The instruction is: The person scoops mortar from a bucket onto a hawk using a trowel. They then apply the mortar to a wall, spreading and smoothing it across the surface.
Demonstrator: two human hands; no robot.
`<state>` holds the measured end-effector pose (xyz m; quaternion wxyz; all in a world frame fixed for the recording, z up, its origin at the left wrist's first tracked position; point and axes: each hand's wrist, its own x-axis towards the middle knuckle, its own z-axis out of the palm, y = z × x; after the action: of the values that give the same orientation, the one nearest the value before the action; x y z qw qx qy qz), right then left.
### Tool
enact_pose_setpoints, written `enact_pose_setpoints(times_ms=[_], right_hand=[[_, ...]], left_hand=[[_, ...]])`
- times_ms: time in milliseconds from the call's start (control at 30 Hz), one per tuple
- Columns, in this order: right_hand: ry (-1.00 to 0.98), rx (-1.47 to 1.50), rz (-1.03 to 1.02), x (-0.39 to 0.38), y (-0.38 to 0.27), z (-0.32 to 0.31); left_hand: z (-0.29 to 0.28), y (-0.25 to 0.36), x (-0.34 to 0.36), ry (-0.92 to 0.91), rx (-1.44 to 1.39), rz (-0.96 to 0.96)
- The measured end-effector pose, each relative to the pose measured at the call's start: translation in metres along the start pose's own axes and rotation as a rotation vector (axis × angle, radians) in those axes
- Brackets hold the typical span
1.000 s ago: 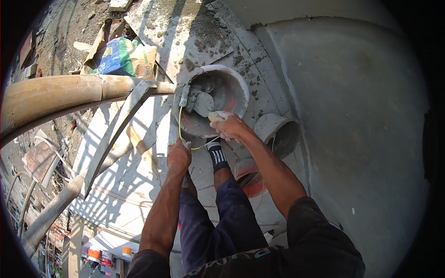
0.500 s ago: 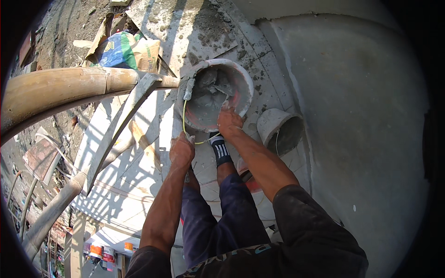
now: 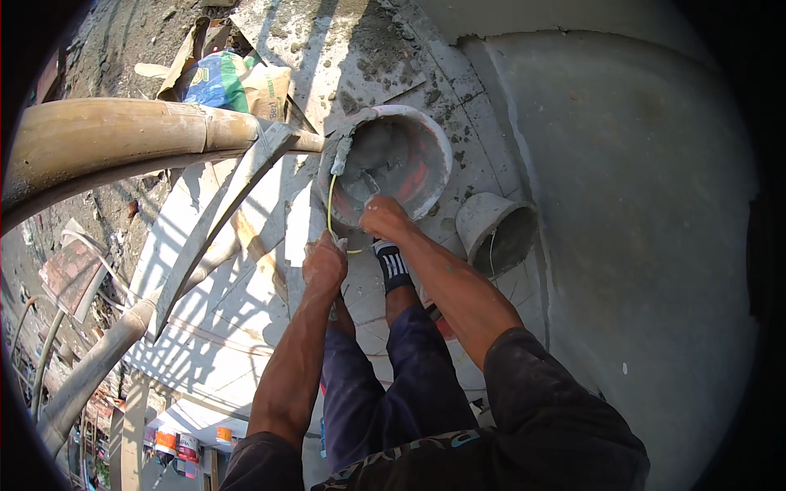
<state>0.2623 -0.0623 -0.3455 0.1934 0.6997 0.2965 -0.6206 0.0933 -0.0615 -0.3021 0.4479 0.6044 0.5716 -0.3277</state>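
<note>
A mortar-smeared bucket [image 3: 420,176] is standing just beyond the left hand [image 3: 325,262], which is gripping its yellow handle [image 3: 330,204]. The right hand [image 3: 385,219] is clasping what seems a trowel [image 3: 372,182], dipping inside. A striped sock [image 3: 392,263] is showing just below the right hand; pulling unevenly on the handle could tip the bucket, spilling mortar [image 3: 372,146] there.

grey bucket [image 3: 444,159] w/ red patches inside, yellow handle [image 3: 331,203], navy trousers [image 3: 426,385], dk sock [image 3: 394,266] (white stripes), blue/green/tan bag [image 3: 233,86].
</note>
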Motion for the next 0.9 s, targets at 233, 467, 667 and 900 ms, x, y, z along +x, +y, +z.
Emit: enact_pose_setpoints(times_ms=[233,467,667,900], right_hand=[[0.395,0.532,-0.161,-0.064,0.049,-0.008],[0.633,0.013,0.035,-0.019,0.043,0.010],[0.392,-0.189,0.031,0.005,0.020,0.040],[0.208,-0.163,-0.108,-0.005,0.026,0.037]], left_hand=[[-0.019,0.006,-0.001,-0.046,0.015,-0.068],[-0.008,0.007,0.000,-0.010,-0.004,-0.030],[-0.003,-0.005,0.006,0.013,-0.005,-0.031],[0.000,0.009,-0.002,0.013,-0.016,-0.032]])
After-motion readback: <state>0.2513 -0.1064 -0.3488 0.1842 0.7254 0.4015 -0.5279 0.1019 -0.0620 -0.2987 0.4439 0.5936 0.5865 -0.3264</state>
